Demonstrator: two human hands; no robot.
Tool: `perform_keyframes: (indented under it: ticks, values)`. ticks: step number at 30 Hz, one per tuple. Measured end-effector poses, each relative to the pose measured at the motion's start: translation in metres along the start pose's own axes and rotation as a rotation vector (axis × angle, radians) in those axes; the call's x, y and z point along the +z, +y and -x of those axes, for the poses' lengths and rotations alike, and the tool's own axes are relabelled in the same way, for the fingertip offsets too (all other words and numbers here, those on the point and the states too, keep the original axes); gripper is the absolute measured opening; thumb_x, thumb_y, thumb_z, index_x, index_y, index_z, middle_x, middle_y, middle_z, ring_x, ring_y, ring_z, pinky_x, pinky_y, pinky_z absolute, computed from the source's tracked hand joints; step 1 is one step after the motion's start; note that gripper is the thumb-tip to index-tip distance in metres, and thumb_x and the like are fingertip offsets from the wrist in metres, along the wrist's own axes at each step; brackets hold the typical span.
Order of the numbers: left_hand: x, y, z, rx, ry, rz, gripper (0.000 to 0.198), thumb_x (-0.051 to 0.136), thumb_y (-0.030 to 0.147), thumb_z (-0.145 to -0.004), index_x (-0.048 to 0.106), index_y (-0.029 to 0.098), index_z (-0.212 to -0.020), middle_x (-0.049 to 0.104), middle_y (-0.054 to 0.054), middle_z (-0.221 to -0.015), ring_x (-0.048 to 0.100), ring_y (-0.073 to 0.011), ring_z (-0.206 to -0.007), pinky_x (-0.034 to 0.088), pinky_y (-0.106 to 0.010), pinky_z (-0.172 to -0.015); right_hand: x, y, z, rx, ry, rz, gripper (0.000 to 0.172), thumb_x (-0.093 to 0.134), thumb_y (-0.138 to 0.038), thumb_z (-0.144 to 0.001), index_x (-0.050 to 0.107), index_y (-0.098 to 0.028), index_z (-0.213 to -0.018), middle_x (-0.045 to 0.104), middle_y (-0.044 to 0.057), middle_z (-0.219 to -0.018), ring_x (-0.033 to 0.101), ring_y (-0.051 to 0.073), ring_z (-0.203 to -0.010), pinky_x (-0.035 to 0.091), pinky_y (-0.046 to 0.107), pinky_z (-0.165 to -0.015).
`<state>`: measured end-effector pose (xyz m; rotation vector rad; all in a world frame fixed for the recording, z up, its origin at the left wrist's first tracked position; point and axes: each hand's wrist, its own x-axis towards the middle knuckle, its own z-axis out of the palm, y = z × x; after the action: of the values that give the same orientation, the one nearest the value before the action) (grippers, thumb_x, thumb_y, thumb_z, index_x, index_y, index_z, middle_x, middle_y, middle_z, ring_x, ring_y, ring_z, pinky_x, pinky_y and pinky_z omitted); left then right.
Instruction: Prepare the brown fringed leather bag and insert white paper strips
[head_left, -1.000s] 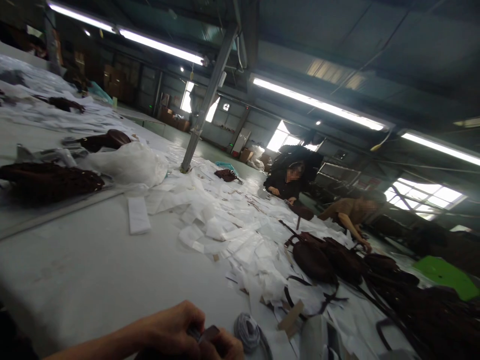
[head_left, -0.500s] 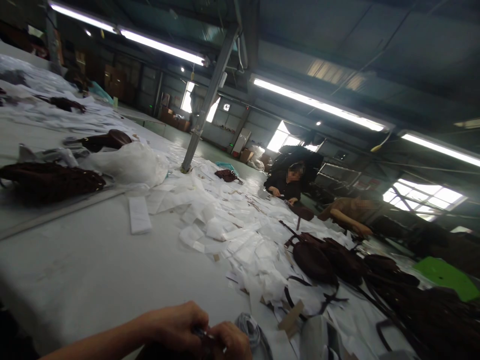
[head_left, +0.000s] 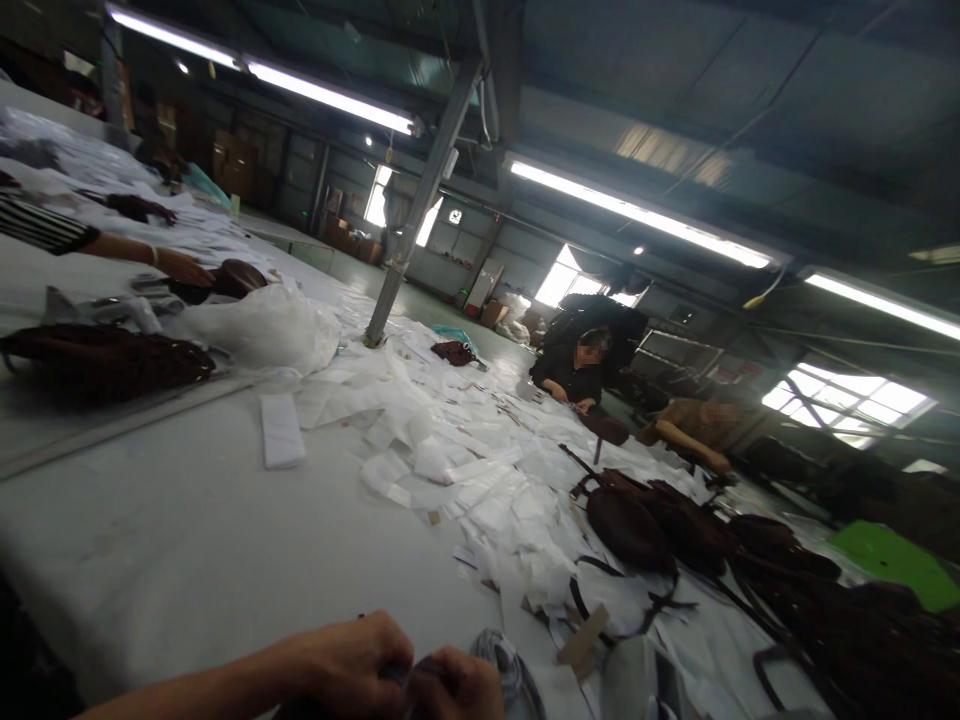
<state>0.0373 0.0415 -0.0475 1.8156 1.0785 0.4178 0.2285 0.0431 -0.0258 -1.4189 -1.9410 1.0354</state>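
Two bare hands at work at the near edge of a pale surface (head_left: 195, 540), seen from the head. The left hand (head_left: 356, 655) enters from the lower left with its fingers curled in; the right hand (head_left: 461, 685) meets it from the other side, its knuckles cut by the lower border. Each grip is narrow, closed on a small dark piece (head_left: 395, 673), which lies between the two hands, enclosed at the fingertips and mostly hidden by them (its full outline cannot be told). Just beside the right hand rests a coil of grey cord (head_left: 496, 652); farther right are a tan strip (head_left: 583, 640) and a grey object (head_left: 637, 675), the latter cut by the lower border. Beyond the hands, and apart from the grip, a drift of white wrapping scraps (head_left: 420, 450) spreads across the surface. Dark brown bags (head_left: 630, 525) lie heaped to the right, beside a green sheet (head_left: 892, 565). At the left, a co-worker's hand (head_left: 184, 267), below a striped sleeve (head_left: 49, 225), touches a brown item (head_left: 238, 278) behind a clear plastic bag (head_left: 262, 325). Two other people bend over the far side.
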Motion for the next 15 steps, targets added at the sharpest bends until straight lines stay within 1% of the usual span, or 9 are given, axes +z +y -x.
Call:
perform_keyframes:
  ticks: [4, 6, 8, 11, 13, 15]
  values:
    - [0.001, 0.003, 0.001, -0.016, -0.032, 0.006, 0.018, 0.062, 0.035, -0.068, 0.067, 0.019, -0.075, 0.050, 0.007, -0.056, 0.045, -0.0107, -0.053, 0.027, -0.021, -0.044, -0.017, -0.022, 0.000, -0.008, -0.208, -0.009, 0.021, 0.044, -0.016, -0.066, 0.059, -0.018, -0.051, 0.042, -0.006, -0.046, 0.039, 0.009, -0.048, 0.022, 0.019, -0.044]
    - [-0.001, 0.004, 0.000, -0.013, -0.051, 0.009, 0.018, 0.062, 0.033, -0.067, 0.067, 0.019, -0.076, 0.051, 0.007, -0.057, 0.044, -0.0109, -0.053, 0.028, -0.021, -0.045, -0.024, -0.034, 0.001, 0.021, -0.272, 0.021, 0.021, 0.043, -0.016, -0.065, 0.058, -0.018, -0.049, 0.042, -0.006, -0.046, 0.037, 0.008, -0.047, 0.022, 0.018, -0.044]
    - [-0.003, 0.005, -0.001, -0.007, -0.066, 0.013, 0.019, 0.062, 0.032, -0.066, 0.068, 0.019, -0.078, 0.052, 0.007, -0.058, 0.045, -0.0111, -0.053, 0.029, -0.021, -0.045, -0.029, -0.043, 0.000, 0.055, -0.303, 0.065, 0.021, 0.043, -0.017, -0.064, 0.058, -0.018, -0.049, 0.044, -0.006, -0.045, 0.036, 0.008, -0.045, 0.022, 0.019, -0.043]
    - [-0.004, 0.003, -0.002, -0.011, -0.077, 0.009, 0.019, 0.063, 0.032, -0.065, 0.069, 0.020, -0.078, 0.053, 0.007, -0.057, 0.045, -0.0114, -0.053, 0.029, -0.021, -0.046, -0.029, -0.049, -0.003, 0.078, -0.276, 0.195, 0.020, 0.045, -0.019, -0.063, 0.059, -0.018, -0.048, 0.046, -0.006, -0.044, 0.038, 0.009, -0.044, 0.021, 0.020, -0.041]
    - [-0.003, 0.000, -0.003, -0.012, -0.087, 0.014, 0.017, 0.063, 0.032, -0.065, 0.068, 0.020, -0.077, 0.052, 0.007, -0.056, 0.046, -0.0115, -0.052, 0.029, -0.021, -0.045, -0.026, -0.044, -0.006, 0.033, -0.205, 0.313, 0.018, 0.048, -0.019, -0.061, 0.062, -0.018, -0.050, 0.050, -0.004, -0.045, 0.044, 0.010, -0.046, 0.023, 0.020, -0.042]
    - [-0.001, -0.001, -0.003, -0.003, -0.090, 0.022, 0.014, 0.062, 0.030, -0.065, 0.067, 0.020, -0.074, 0.050, 0.007, -0.054, 0.045, -0.0113, -0.051, 0.028, -0.021, -0.045, -0.022, -0.033, -0.010, -0.041, -0.124, 0.405, 0.016, 0.051, -0.019, -0.059, 0.066, -0.019, -0.053, 0.056, -0.002, -0.049, 0.051, 0.012, -0.051, 0.027, 0.019, -0.044]
